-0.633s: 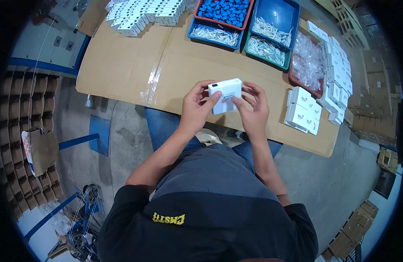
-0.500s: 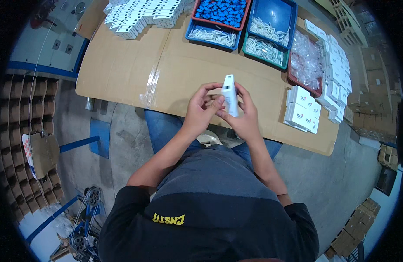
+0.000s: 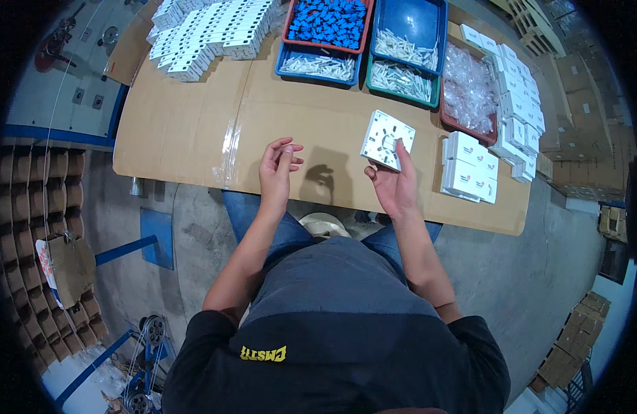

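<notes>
In my right hand is a flat white square box, tilted above the cardboard-covered table. Its patterned face, with dark marks arranged in a ring, is turned up. My thumb lies on that face and the fingers are underneath, mostly hidden. To the left, my left hand hovers over the near part of the table with nothing in it. Its fingers are loosely bent and apart. A small stack of white boxes stands to the right of my right hand.
The cardboard table top carries rows of white boxes at far left. A red tray of blue parts, blue trays and a green tray of white pieces, a red tray of clear plastic and more white boxes line the far right.
The left hand has let go of the white box and moved left. My right hand has carried the box slightly right and turned it from edge-on to show its patterned face.
</notes>
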A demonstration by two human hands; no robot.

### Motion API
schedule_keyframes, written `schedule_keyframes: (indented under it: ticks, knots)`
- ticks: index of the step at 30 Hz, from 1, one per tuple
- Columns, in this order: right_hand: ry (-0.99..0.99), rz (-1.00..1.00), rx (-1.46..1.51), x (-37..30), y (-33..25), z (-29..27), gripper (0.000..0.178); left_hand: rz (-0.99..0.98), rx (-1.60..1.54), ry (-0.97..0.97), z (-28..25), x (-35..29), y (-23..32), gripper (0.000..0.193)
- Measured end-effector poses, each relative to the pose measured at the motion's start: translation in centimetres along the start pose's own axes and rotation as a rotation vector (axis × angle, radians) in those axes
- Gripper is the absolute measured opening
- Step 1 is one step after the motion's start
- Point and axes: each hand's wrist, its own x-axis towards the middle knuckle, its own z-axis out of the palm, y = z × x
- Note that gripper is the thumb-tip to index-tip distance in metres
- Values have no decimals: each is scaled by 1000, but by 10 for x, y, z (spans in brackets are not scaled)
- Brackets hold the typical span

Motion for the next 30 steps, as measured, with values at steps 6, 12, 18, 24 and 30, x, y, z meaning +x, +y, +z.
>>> schedule_keyframes:
  ticks: [6,12,18,24,30]
  knots:
    - [-60,-563,-1156,13,12,17,33,211,377,206,-56,58,-30,29]
    - [-111,-772,-1534,39,17,21,33,485,991,356,-112,107,-43,40]
    - [-30,-485,-1408,110,19,47,33,547,1252,411,-117,109,-45,49]
    - [-293,-495,-1099,242,40,82,30,502,1133,416,-118,110,-40,58]
    - [-350,-594,-1269,391,77,192,35,409,1187,387,-122,108,-27,63]
